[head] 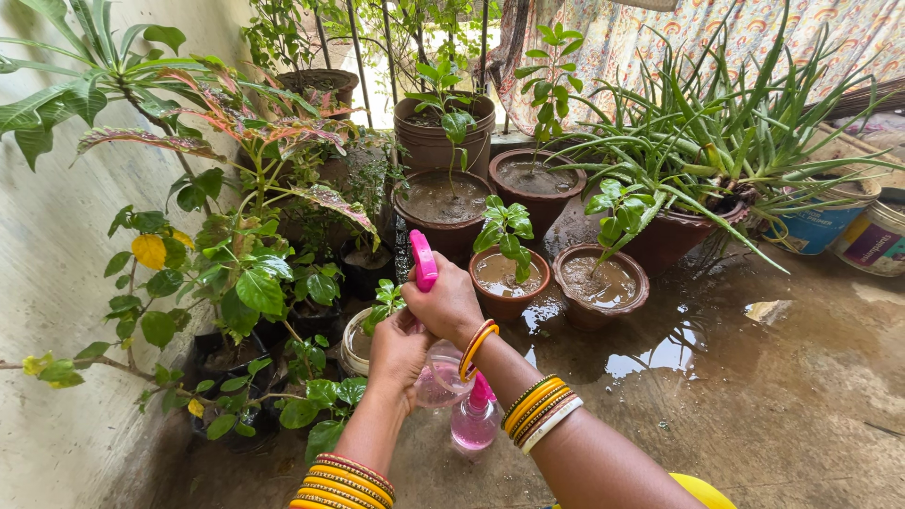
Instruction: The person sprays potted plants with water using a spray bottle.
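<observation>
Muddy water is held in the clay pots (pixel 506 279), each with a small green plant. A clear spray bottle (pixel 443 372) (pink liquid inside, pink trigger head) is gripped at its top by the right hand (pixel 446 303) and cupped from below by the left hand (pixel 396 353). Leafy plants (pixel 240 283) crowd the left; the wet floor (pixel 754 377) lies beyond.

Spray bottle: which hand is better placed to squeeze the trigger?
Right, probably. The right hand already wraps the pink sprayer head; the left hand steadies the spray bottle from below.
</observation>
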